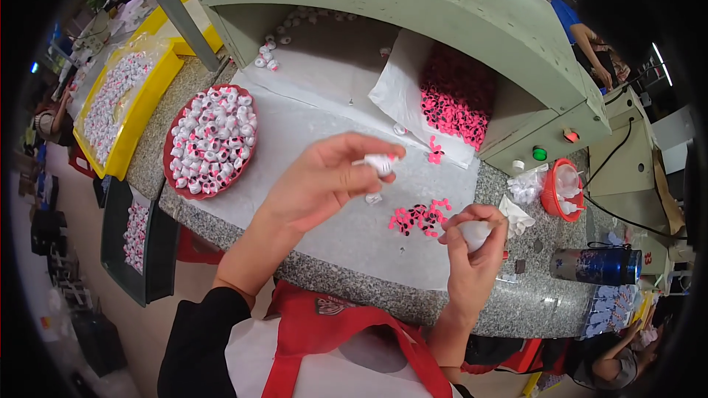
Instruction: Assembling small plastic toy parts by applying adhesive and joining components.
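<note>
Over the paper-covered worktop, my left hand pinches a small white rounded piece with pink marks between thumb and fingers. To the right, my right hand is wrapped around a white, soft-looking squeeze bottle; its tip is hard to make out. Between the hands, on the white paper, lies a loose cluster of small pink and black pieces. One more white piece rests just below my left fingertips. Left of my arm stands a red basket heaped with similar white and pink pieces.
A pale green metal housing spans the far side, with pink and black pieces inside. A yellow tray and dark green bin stand left. A red cup and blue bottle stand right. Other people sit nearby.
</note>
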`<state>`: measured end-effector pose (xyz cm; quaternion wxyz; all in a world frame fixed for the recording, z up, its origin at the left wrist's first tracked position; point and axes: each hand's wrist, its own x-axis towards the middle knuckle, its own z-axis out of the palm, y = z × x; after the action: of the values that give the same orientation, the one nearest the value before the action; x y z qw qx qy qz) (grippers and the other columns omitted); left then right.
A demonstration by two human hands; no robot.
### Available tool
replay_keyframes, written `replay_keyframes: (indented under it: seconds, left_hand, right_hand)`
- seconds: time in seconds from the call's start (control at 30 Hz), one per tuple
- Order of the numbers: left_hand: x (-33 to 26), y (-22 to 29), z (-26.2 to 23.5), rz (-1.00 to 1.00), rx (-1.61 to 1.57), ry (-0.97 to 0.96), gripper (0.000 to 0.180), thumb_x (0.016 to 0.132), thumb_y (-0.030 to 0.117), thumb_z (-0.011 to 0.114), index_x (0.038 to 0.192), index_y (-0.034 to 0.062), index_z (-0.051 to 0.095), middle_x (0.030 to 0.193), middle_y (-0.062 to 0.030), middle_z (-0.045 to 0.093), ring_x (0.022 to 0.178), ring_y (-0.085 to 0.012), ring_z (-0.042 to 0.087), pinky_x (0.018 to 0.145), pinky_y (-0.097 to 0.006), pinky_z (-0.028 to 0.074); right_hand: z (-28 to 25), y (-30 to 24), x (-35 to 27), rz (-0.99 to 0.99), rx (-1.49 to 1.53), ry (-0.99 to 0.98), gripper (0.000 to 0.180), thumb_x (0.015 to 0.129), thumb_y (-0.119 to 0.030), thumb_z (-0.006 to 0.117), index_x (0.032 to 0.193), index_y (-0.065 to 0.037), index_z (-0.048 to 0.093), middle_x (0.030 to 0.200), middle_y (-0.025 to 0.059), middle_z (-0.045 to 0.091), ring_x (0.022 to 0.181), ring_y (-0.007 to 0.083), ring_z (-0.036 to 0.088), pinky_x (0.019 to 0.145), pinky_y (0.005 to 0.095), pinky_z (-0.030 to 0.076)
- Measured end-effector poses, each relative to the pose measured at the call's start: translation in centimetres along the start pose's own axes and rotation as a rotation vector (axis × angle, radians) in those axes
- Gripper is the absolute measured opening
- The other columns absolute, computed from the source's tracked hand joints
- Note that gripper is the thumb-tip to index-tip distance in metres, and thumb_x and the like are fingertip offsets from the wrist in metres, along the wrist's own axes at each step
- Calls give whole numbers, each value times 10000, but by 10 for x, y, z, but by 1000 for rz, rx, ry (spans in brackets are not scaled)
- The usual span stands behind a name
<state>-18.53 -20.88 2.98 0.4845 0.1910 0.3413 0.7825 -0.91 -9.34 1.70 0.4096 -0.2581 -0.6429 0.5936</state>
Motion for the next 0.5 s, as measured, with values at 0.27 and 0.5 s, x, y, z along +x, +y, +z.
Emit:
replay_keyframes:
  seconds: [0.27, 0.5]
  left_hand:
    - [-28, -40, 19, 346, 752, 65, 276, 754, -111, 555, 1022, -50, 558, 1046, -146, 533, 945, -177, 554, 763, -244, 491]
    - [-31, -45, 19, 371, 747, 67, 287, 760, -129, 538, 1039, -63, 537, 1044, -147, 516, 968, -209, 548, 832, -291, 479]
  right_hand:
    - [1, -22, -29, -54, -139, 10, 256, 704, -48, 580, 947, 10, 526, 861, 120, 542, 721, 146, 541, 638, 239, 464]
    - [4, -23, -28, -545, -325, -127, 264, 634, 13, 604, 889, 51, 547, 678, 126, 595, 476, 181, 546, 441, 258, 429]
